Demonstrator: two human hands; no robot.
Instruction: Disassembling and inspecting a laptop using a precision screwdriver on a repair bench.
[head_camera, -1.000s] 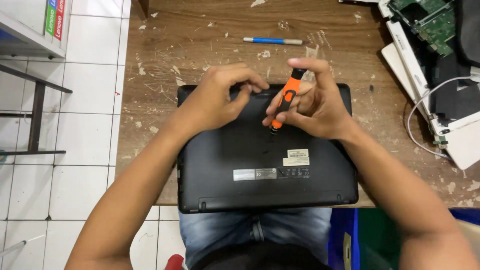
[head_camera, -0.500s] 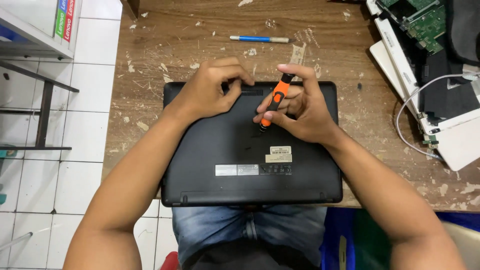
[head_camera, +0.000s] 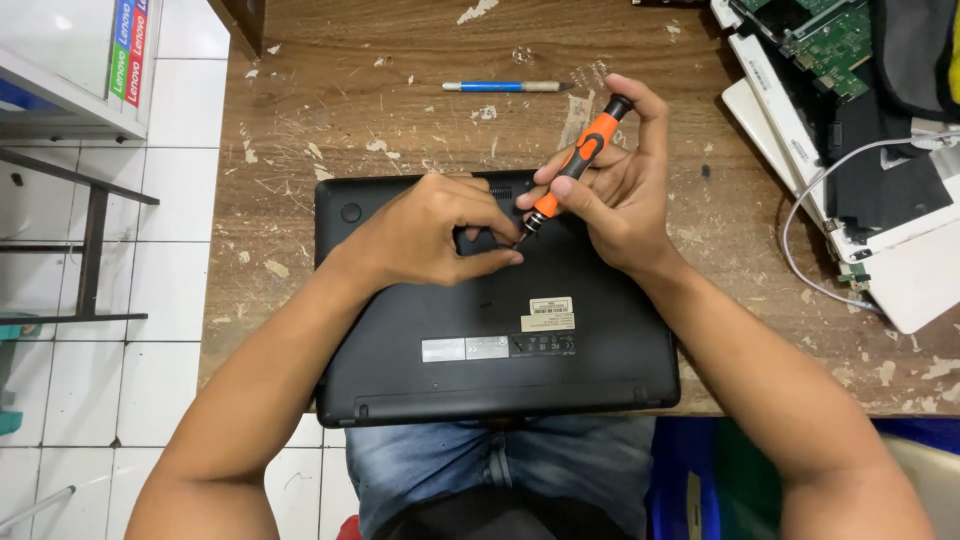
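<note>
Under both my hands lies the scratched brown wooden bench (head_camera: 300, 200), and on it, straight below my wrists, the black plastic laptop (head_camera: 500, 340) rests upside down with its near edge hanging over my lap. To the right of my right hand sits a white opened laptop with a green circuit board (head_camera: 840, 60) showing.

My left hand (head_camera: 430, 235) comes in from the lower left, knuckles up, fingers curled narrow, the tips pinched together on the laptop's base right at the tool's tip. My right hand (head_camera: 620, 200) is bent at the wrist and wrapped around the orange-and-black screwdriver (head_camera: 572, 168), index finger capping its top; the tool leans up and to the right, its tip on the laptop base. Beyond both hands lies a slim blue-handled craft knife (head_camera: 505, 87).

Against half a second ago, the screwdriver's tip remains on the base, and my left fingertips have closed in to the tip.
</note>
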